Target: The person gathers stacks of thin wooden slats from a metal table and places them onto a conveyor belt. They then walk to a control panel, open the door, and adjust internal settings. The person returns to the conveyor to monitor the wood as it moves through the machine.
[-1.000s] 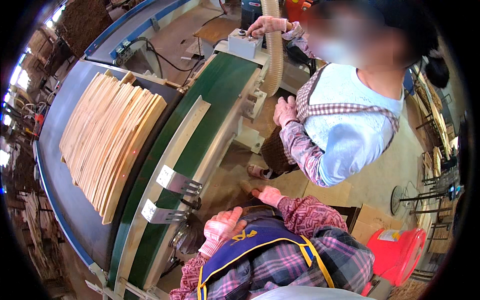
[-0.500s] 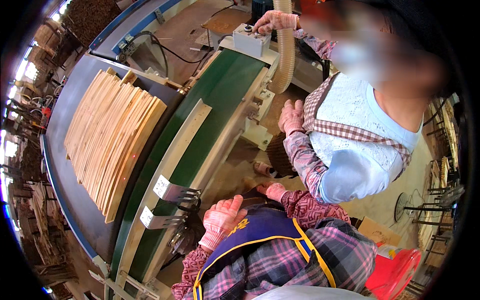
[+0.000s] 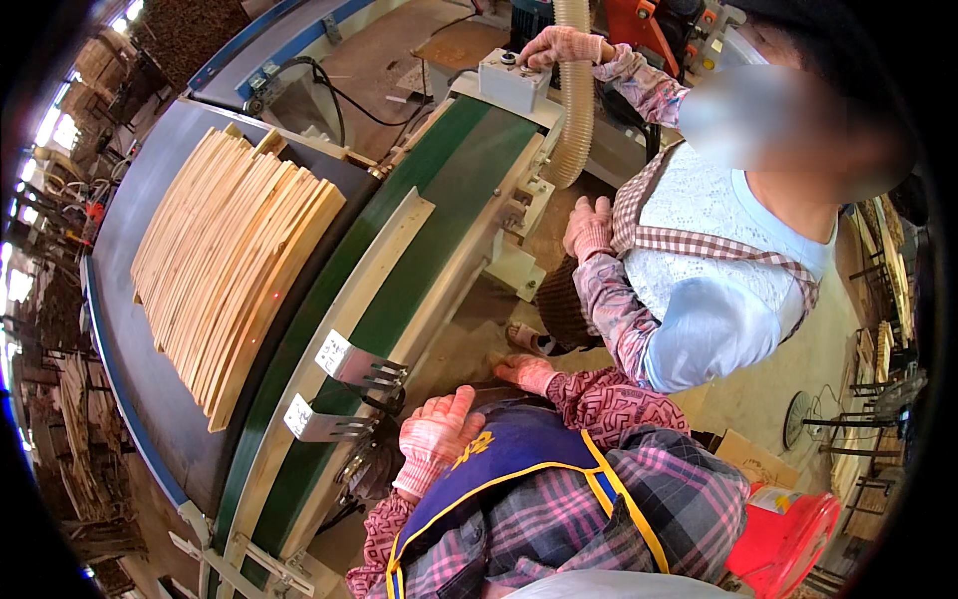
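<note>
My left hand (image 3: 437,436), in a pink knit glove, rests against my dark blue apron (image 3: 509,439) with yellow trim. Its fingers are loosely extended and it holds nothing. Farther right, my right hand (image 3: 526,374) wears the same kind of glove, its fingers stretched out past the apron's far edge with nothing visible in them. Nearest to my left hand are two bent metal guide plates (image 3: 344,360) over the green conveyor belt (image 3: 439,215). Beyond that belt, a row of wooden strips (image 3: 235,270) lies packed side by side on a dark table (image 3: 130,329).
A co-worker (image 3: 723,240) stands across at the right, one gloved hand (image 3: 564,47) on a grey control box (image 3: 511,78), the other hand (image 3: 589,228) hanging by the conveyor. A ribbed hose (image 3: 573,110) rises beside the box. Behind me at right is a red bucket (image 3: 783,539).
The view has shifted slightly. My right hand has moved a little to the left. The co-worker's hand stays on the control box.
</note>
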Demonstrator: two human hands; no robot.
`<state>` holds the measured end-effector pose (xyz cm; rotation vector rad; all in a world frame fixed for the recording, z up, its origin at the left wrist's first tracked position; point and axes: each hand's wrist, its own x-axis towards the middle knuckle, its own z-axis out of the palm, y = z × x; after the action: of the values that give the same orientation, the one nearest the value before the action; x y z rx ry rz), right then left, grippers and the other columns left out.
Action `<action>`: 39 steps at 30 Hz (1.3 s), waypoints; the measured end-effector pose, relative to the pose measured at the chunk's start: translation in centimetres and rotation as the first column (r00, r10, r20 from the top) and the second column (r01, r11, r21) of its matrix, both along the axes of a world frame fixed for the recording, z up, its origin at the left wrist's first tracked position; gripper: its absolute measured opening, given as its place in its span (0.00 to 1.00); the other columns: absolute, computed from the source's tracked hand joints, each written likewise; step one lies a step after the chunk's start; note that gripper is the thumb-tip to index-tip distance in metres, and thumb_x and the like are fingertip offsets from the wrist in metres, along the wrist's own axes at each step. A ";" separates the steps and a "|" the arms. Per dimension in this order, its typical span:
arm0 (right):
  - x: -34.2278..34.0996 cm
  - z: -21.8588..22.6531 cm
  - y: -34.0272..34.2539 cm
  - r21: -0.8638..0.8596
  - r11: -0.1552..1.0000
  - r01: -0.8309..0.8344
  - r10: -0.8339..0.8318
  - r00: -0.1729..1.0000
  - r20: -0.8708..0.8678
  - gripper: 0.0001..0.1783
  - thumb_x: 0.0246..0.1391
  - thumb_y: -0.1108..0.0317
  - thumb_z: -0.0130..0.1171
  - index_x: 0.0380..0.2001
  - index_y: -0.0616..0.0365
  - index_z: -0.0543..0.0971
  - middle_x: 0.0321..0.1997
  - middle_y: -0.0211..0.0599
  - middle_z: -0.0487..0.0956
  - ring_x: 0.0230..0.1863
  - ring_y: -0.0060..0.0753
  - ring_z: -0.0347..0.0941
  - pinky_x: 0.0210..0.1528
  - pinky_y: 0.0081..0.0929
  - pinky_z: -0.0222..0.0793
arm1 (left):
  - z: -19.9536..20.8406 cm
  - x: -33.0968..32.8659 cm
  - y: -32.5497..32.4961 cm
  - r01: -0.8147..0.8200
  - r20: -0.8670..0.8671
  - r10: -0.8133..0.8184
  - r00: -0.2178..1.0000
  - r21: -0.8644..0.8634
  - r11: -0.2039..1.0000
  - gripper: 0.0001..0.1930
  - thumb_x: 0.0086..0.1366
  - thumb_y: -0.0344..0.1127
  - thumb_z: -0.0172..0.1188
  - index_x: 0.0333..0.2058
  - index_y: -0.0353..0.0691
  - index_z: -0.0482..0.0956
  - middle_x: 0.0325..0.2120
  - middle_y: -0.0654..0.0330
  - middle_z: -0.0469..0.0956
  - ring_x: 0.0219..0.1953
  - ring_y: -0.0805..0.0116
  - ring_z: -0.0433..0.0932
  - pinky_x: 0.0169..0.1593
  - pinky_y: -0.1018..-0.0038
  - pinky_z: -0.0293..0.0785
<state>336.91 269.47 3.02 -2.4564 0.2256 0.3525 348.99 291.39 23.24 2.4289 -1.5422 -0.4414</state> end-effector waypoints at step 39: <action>2.1 -0.6 -2.2 -0.047 0.995 -0.091 0.080 0.976 -0.203 0.19 0.64 0.54 0.46 0.55 0.39 0.76 0.63 0.39 0.72 0.61 0.49 0.70 0.60 0.39 0.67 | -0.1 0.5 -1.4 0.015 0.029 -0.014 0.999 -0.032 0.999 0.24 0.63 0.53 0.58 0.54 0.49 0.72 0.39 0.59 0.79 0.42 0.56 0.79 0.42 0.60 0.76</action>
<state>338.99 267.27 2.39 -2.4911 0.2179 0.6420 349.49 289.96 23.13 2.4123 -1.5671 -0.3827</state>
